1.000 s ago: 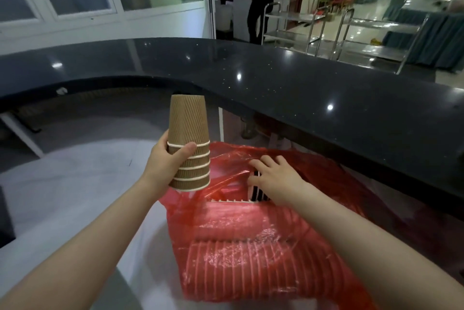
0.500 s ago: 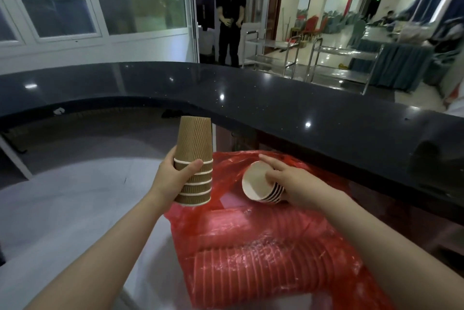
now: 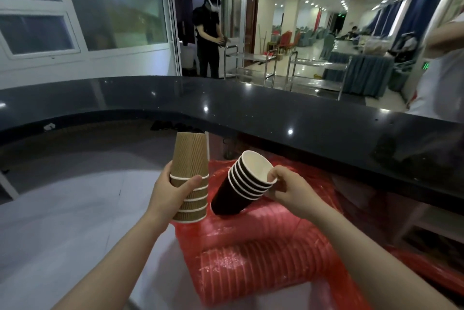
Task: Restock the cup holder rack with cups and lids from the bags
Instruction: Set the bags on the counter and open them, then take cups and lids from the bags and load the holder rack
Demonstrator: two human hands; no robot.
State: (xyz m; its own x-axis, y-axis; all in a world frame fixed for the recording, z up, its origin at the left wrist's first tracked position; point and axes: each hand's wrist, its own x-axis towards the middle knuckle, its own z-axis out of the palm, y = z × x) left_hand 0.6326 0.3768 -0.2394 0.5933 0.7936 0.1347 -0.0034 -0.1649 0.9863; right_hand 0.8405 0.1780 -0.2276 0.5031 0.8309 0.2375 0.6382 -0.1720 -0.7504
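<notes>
— What's nearest to you there?

— A red plastic bag [image 3: 263, 259] lying on the pale lower desk [image 3: 62, 221], with rows of stacked cups showing ribbed through the film.

— And the hands?

— The left hand [image 3: 173, 191] grips a stack of brown ribbed cups [image 3: 192, 176], mouths down and upright, thumb across the front at the rims. It sits just beside the bag's left edge, over the desk.

— The right one?

— The right hand [image 3: 288, 189] pinches the rim of a stack of black cups [image 3: 243, 184], thumb hooked into the white mouth of the top cup. That stack is tilted, mouth up and toward the far right, its base down at the bag. Whether the base touches the plastic, I can't tell.

— The two stacks meet?

— Near each other, but apart.

— Beyond them?

— A dark curved counter top [image 3: 251, 106], glossy, catching ceiling lights. Behind it, metal trolleys [image 3: 288, 68], and a person in black [image 3: 208, 33] standing by a doorway. At the right edge, part of someone in white [image 3: 442, 58]. Farther back, tables with blue cloths [image 3: 364, 71] and red chairs [image 3: 286, 41].
</notes>
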